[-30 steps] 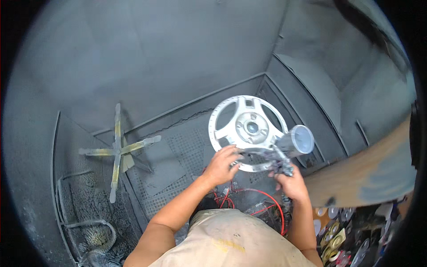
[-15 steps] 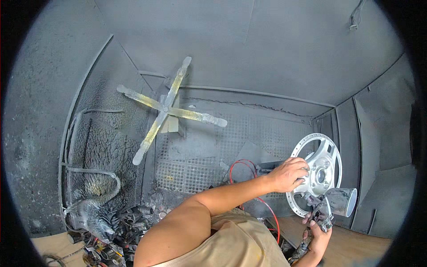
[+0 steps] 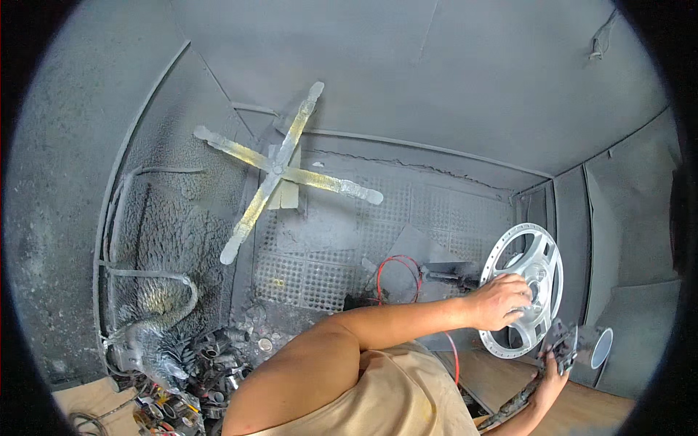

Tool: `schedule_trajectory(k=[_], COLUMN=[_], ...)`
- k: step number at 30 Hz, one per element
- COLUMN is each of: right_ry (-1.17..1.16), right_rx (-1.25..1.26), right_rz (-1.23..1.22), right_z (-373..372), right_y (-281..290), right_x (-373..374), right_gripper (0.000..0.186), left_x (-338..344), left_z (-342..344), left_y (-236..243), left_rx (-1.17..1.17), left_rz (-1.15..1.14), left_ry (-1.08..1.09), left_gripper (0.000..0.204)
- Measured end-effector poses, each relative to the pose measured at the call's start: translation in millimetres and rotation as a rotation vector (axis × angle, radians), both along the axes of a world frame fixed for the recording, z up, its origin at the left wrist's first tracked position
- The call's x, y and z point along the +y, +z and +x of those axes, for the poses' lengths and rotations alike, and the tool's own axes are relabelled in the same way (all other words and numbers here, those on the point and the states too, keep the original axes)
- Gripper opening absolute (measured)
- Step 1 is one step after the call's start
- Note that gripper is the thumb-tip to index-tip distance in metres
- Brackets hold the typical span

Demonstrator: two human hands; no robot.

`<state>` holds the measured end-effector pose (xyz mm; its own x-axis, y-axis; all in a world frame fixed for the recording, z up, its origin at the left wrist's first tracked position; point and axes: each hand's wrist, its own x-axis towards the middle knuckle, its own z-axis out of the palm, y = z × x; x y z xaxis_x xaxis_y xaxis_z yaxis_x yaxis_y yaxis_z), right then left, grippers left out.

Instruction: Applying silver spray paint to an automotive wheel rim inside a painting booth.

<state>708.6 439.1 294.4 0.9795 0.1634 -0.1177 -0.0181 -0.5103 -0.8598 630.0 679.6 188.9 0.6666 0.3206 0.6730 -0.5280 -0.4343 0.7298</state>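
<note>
A silver wheel (image 3: 502, 254) with thick spokes and a row of small holes round its rim stands on the right. My left hand (image 3: 503, 302) lies against its face beside the hub, fingers loosely bent and a little apart, with nothing seen in them. Below the wheel, my right hand (image 3: 547, 389) is wrapped round a grimy spray gun (image 3: 558, 347). Its cup (image 3: 599, 349), pale at the mouth, points off to the right. From the gun's handle a dark, crusted hose (image 3: 509, 410) runs down toward my body. The wheel's support is mostly hidden.
A cross-shaped stand (image 3: 278, 170) with four tape-wrapped arms rises left of centre. A red hose (image 3: 379, 276) loops over the perforated floor (image 3: 313, 283). Dirty cups and tools (image 3: 174, 407) pile up at lower left, beside a bent pipe frame (image 3: 156, 277). Grey booth walls (image 3: 436, 73) surround this.
My left hand has slid rightward across the wheel toward its hub. The wheel has turned to a different angle. My right hand and the spray gun have shifted right and slightly down.
</note>
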Motion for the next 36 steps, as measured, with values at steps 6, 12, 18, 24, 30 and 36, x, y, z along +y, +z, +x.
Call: schedule_trajectory(k=[6,12,18,24,30,36], right_ry=[0.041,0.025,0.044,0.021,0.040,0.036], right_rx=[0.092,0.092,0.119,0.082,0.119,0.114], right_rz=[0.058,0.149,0.130,0.054,0.069,0.092], right_z=[-14,-23,-17,-12,-2,-14], right_y=[-9,-12,-6,-3,-11,-3], right_x=[-25,-15,-11,-9,-13,4], right_gripper=[0.036,0.043,0.044,0.042,0.036,0.040], left_x=[-37,-32,-36,-48,-49,-54], left_z=[-29,-81,-95,-98,-101,-98], left_y=[10,-3,-30,-36,-38,-44], left_rx=[0.013,0.485,0.438,0.433,0.457,0.527], left_rz=[-0.117,-0.165,-0.245,-0.312,-0.366,-0.392], left_ry=[-0.490,-1.403,-1.185,-1.131,-1.115,-1.164], left_gripper=[0.026,0.041,0.048,0.045,0.045,0.047])
